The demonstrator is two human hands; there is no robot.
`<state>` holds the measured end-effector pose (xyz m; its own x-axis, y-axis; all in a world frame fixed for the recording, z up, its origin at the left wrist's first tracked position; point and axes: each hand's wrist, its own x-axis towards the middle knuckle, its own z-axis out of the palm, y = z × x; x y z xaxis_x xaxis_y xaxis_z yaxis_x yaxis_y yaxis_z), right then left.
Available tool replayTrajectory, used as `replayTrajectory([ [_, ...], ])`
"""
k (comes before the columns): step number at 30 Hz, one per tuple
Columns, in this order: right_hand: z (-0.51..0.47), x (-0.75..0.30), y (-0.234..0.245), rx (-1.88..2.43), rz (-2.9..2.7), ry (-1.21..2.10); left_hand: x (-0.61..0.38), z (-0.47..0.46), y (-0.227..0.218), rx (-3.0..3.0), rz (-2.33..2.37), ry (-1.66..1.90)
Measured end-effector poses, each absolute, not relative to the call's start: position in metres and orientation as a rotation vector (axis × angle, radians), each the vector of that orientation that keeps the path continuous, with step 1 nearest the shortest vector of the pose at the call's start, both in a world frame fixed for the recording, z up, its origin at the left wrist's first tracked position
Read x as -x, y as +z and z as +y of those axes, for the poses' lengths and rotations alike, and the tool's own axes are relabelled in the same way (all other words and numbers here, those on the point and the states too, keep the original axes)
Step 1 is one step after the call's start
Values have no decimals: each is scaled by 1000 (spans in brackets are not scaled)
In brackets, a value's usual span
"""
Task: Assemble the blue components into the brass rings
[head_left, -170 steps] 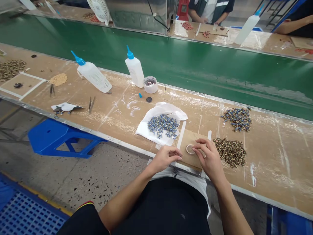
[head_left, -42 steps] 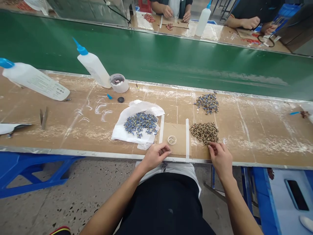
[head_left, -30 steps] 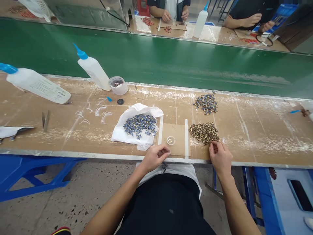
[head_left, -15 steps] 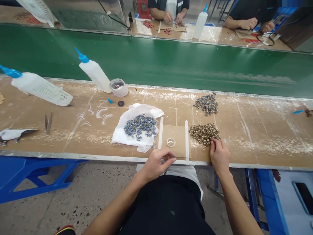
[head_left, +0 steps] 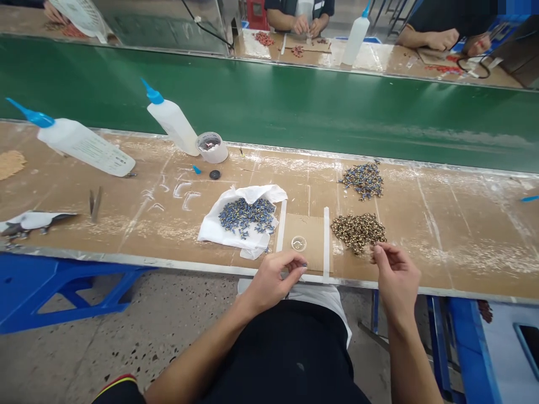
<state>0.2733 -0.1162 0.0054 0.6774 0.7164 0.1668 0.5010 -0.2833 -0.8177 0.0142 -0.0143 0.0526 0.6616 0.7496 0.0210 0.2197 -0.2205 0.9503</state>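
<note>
My left hand (head_left: 275,276) rests at the bench's near edge with fingers curled, thumb and forefinger pinched on a tiny dark piece. My right hand (head_left: 396,275) hovers just below a heap of small gold-and-dark parts (head_left: 357,231), fingers pinched together; what they hold is too small to make out. Between the hands lies a cardboard square (head_left: 309,247) edged with two white strips, and on it a small clear ring-shaped cup (head_left: 298,243). To the left, a white cloth (head_left: 219,230) carries a pile of small blue parts (head_left: 247,214).
A second heap of blue-gold parts (head_left: 362,179) lies further back. Two white squeeze bottles with blue nozzles (head_left: 173,121) (head_left: 80,143), a tape roll (head_left: 212,147), tweezers (head_left: 95,202) and a green conveyor belt (head_left: 295,106) are behind. Other people work across the belt (head_left: 305,17). Blue stool (head_left: 50,286) stands at the left.
My right hand has lifted off the gold heap and drawn back toward me, fingers pinched. My left hand stays at the bench edge. The view has shifted slightly.
</note>
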Motion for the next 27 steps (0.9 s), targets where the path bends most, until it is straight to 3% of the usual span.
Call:
replayTrajectory([
  [3, -114, -233, 33, 1708, -797, 752, -18, -15, 61, -1802, 774, 651],
  [6, -108, -201, 53, 1515, -684, 968, -21, -16, 67, -1828, 775, 692],
  [27, -96, -170, 71, 1428, -752, 1095, -25, -21, 70, -1951, 814, 922],
])
